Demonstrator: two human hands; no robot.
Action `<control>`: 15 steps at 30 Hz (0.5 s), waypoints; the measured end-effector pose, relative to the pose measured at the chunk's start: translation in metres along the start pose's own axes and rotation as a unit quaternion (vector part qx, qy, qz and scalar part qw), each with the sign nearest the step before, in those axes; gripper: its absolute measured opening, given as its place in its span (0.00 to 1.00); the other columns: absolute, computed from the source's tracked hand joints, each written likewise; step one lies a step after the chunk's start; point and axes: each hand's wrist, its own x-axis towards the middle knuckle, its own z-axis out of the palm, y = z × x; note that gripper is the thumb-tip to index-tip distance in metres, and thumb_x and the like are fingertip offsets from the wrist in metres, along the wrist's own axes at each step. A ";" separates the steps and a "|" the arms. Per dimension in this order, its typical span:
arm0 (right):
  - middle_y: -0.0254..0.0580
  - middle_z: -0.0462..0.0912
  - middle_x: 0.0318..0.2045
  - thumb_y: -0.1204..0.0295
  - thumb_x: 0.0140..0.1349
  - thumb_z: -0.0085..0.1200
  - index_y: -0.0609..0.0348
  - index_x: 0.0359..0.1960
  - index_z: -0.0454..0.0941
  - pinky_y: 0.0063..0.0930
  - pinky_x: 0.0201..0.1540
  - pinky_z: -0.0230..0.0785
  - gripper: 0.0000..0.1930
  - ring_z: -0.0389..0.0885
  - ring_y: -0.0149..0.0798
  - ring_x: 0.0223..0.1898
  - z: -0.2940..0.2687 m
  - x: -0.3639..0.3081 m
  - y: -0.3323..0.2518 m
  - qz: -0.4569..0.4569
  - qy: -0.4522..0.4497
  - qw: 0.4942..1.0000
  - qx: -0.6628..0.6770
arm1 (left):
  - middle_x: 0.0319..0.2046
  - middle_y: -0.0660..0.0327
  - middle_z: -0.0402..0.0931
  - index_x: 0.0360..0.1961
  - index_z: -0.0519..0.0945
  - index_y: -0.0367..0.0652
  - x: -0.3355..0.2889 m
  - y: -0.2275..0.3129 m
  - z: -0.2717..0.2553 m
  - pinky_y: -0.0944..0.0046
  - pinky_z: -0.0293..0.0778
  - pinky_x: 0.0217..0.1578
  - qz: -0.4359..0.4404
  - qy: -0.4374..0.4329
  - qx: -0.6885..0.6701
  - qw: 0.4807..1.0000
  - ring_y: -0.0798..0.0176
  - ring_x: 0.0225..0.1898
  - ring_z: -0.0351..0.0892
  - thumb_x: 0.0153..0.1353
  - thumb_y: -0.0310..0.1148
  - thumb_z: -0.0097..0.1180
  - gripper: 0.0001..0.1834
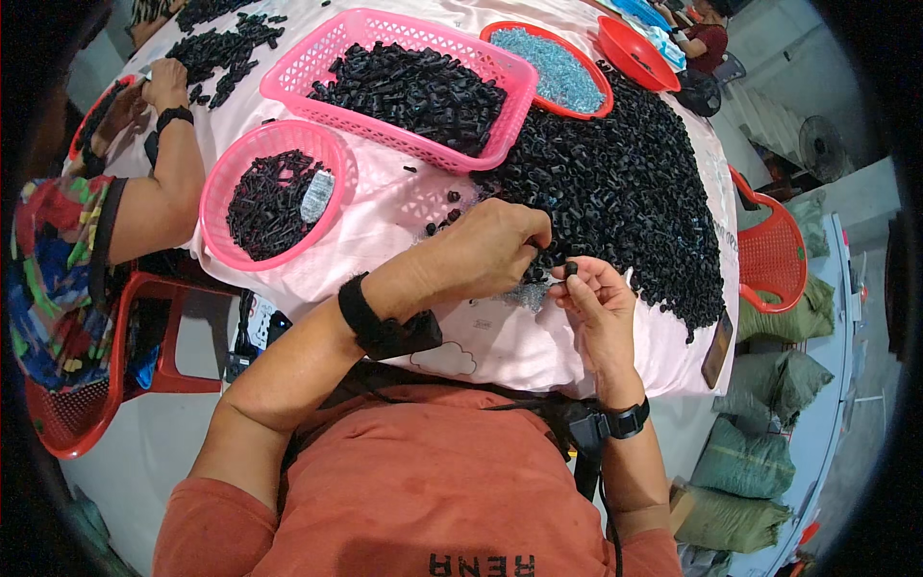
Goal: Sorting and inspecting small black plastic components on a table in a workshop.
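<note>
We start with the pink tablecloth (490, 341), spread across the middle, bearing a cloud outline and faint print too small for us to read. Below, the orange shirt (423, 471) shows dark capital letters, upside down, at the bottom edge. Centre right, we have a great heap of black pieces (625, 183). Upper centre, the pink rectangular basket (293, 72) brims with more; left of it, the round pink basket (216, 207) holds black sticks and a pale packet (317, 196), its markings unreadable to us. Now the hands! Centre frame, the left hand (490, 245) curls its fingers by the heap's edge; we cannot tell whether it grips anything. Just right, the right hand (601, 303) pinches one small black piece (571, 269) between thumb and fingertips.
</note>
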 end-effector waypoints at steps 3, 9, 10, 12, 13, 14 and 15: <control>0.41 0.85 0.41 0.79 0.70 0.51 0.62 0.50 0.77 0.19 0.40 0.75 0.10 0.84 0.28 0.37 0.001 -0.002 0.002 -0.007 -0.013 1.000 -0.007 | 0.31 0.47 0.82 0.37 0.81 0.35 0.000 -0.002 0.001 0.52 0.76 0.38 0.012 -0.003 0.006 1.000 0.46 0.36 0.83 0.57 0.25 0.54 0.08; 0.42 0.85 0.41 0.80 0.70 0.50 0.61 0.50 0.75 0.19 0.39 0.76 0.10 0.85 0.30 0.38 0.002 -0.006 0.005 -0.025 0.011 1.000 -0.003 | 0.31 0.47 0.81 0.37 0.81 0.36 -0.001 -0.004 0.002 0.52 0.76 0.39 0.031 -0.004 0.019 0.999 0.45 0.37 0.83 0.57 0.25 0.54 0.08; 0.42 0.85 0.41 0.80 0.69 0.50 0.61 0.50 0.74 0.19 0.39 0.76 0.09 0.85 0.30 0.37 0.001 -0.007 0.004 -0.024 0.012 1.000 0.004 | 0.32 0.47 0.81 0.38 0.81 0.36 -0.001 -0.004 0.001 0.52 0.76 0.39 0.026 -0.010 0.022 0.999 0.46 0.37 0.83 0.57 0.25 0.54 0.08; 0.42 0.85 0.40 0.80 0.69 0.50 0.61 0.49 0.74 0.19 0.38 0.76 0.09 0.85 0.31 0.37 0.000 -0.008 0.002 -0.022 0.013 1.000 0.011 | 0.32 0.47 0.81 0.38 0.81 0.36 -0.001 -0.003 0.000 0.52 0.76 0.39 0.021 -0.015 0.024 0.999 0.46 0.37 0.83 0.57 0.25 0.54 0.09; 0.42 0.86 0.40 0.80 0.69 0.51 0.60 0.48 0.74 0.19 0.37 0.76 0.08 0.86 0.31 0.36 0.000 -0.008 0.000 -0.015 0.017 1.000 0.013 | 0.32 0.47 0.81 0.38 0.81 0.36 -0.001 -0.003 0.000 0.52 0.76 0.39 0.017 -0.019 0.013 1.000 0.46 0.37 0.83 0.57 0.26 0.55 0.09; 0.42 0.86 0.40 0.80 0.68 0.51 0.59 0.47 0.74 0.18 0.36 0.75 0.08 0.86 0.30 0.36 0.000 -0.009 -0.001 -0.007 0.021 1.000 0.016 | 0.32 0.47 0.82 0.39 0.81 0.36 -0.002 -0.002 0.000 0.53 0.76 0.39 0.012 -0.023 0.003 1.000 0.46 0.37 0.83 0.57 0.26 0.55 0.09; 0.42 0.86 0.40 0.80 0.68 0.51 0.59 0.47 0.74 0.18 0.36 0.75 0.08 0.86 0.30 0.36 0.002 -0.009 -0.003 -0.007 0.021 1.000 0.016 | 0.32 0.47 0.82 0.39 0.81 0.36 -0.002 -0.002 0.000 0.53 0.76 0.39 0.012 -0.024 0.003 1.000 0.46 0.37 0.83 0.57 0.26 0.55 0.09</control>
